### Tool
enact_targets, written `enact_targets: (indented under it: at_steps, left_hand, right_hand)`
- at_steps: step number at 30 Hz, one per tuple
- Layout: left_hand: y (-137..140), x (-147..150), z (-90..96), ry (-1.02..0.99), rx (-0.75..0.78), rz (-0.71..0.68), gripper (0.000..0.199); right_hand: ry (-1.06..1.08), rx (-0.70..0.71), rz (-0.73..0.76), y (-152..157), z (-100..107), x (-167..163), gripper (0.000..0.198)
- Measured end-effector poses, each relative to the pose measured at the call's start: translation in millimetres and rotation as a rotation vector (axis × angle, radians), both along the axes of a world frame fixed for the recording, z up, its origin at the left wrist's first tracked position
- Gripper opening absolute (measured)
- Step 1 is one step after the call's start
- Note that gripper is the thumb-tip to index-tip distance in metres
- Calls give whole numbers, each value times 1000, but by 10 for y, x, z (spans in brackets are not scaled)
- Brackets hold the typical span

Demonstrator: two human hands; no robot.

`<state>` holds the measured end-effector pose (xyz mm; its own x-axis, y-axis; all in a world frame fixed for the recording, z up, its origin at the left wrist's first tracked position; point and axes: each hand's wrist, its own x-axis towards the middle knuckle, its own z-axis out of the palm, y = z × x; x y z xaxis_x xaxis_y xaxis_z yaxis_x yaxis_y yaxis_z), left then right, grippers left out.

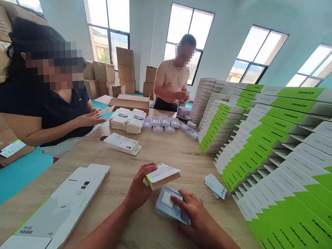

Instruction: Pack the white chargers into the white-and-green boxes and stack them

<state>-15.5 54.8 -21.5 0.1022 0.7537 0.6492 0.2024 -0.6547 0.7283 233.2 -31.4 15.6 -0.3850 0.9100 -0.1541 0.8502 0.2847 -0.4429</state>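
My left hand [138, 187] grips a small white-and-green carton [164, 173] by its left end, tilted above the table. Just below and to the right, my right hand [194, 214] is closed on a pale plastic tray [161, 207], which has a white square piece [167, 200] seated in it. The index finger rests on that piece; my other fingers are partly hidden behind the tray. Carton and tray are close together, and I cannot tell whether they touch. A few printed cards [216, 185] lie to the right of my right hand.
Tall stacks of green-and-white boxes [267, 141] line the right side. Flat cartons [72, 203] lie at the left, with more carton piles [128, 119] and plastic trays [157, 123] farther back. Two co-workers [68, 118] stand or sit across the wooden table [126, 223].
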Motion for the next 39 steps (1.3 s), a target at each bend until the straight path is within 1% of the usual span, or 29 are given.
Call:
enact_targets:
  at_steps: [2,3,4,6,8,9,11,13,15,17,18,19,20,22,23,24,25,26,28,29,31,33,35,37,39]
  left_hand:
    - [18,-1,-24,26,16,-11,33]
    - [19,3,-31,42,26,-19,33]
    - [15,10,-32,58,38,-27,34]
    - [-11,31,-25,87,63,-44,36]
    - [-53,58,-15,110,88,-59,37]
    - [-76,73,-13,120,99,-64,38]
    - [-120,103,-13,134,113,-69,38]
    - [-168,133,-2,138,112,-61,35]
    - [-246,164,51,133,94,-52,31]
    - [-384,196,163,135,70,-51,27]
    - [-483,214,235,137,41,-73,26]
    - [-602,234,308,126,-23,-126,27]
    - [-738,254,372,111,-107,-202,31]
    - [-1038,295,441,6,-377,-412,41]
    - [-1186,312,433,-52,-472,-450,46]
    - [-1325,324,397,-115,-531,-435,52]
    - [-1448,330,334,-160,-535,-363,58]
    - [-1555,327,254,-184,-501,-268,62]
    - [-1713,293,82,-154,-371,-106,62]
    - [-1765,262,12,-96,-284,-58,58]
    - [-1827,183,-50,76,-83,-26,45]
    - [-1845,103,11,245,99,-49,33]
    - [-1843,48,157,382,205,-81,26]
    - [-1845,31,310,459,241,-89,25]
    - [-1862,42,406,459,244,-81,24]
  right_hand:
    - [162,-20,74,-284,249,100,71]
    - [231,-7,78,-399,388,157,71]
    - [282,26,54,-491,519,213,70]
    - [321,131,-53,-606,717,287,62]
    - [294,224,-167,-639,785,276,55]
    - [277,255,-209,-633,769,232,53]
    - [284,302,-282,-591,667,77,52]
    - [342,365,-369,-535,529,-119,58]
    - [443,487,-424,-495,425,-275,70]
    - [598,655,-411,-492,388,-319,83]
    - [681,718,-372,-510,387,-294,87]
    - [753,740,-318,-541,388,-242,88]
    - [803,716,-263,-584,381,-175,86]
    - [821,582,-179,-700,309,-29,80]
    - [805,518,-155,-766,239,32,78]
    - [788,482,-149,-834,149,80,76]
    - [774,479,-152,-901,48,116,73]
    - [758,501,-153,-965,-56,140,69]
    - [719,586,-140,-1074,-223,168,58]
    - [691,631,-117,-1117,-272,178,52]
    - [631,701,-36,-1172,-286,202,41]
    - [584,732,76,-1192,-212,235,34]
    - [549,756,158,-1194,-103,273,29]
    - [516,789,202,-1190,-5,303,28]
    - [532,822,247,-1189,66,317,34]
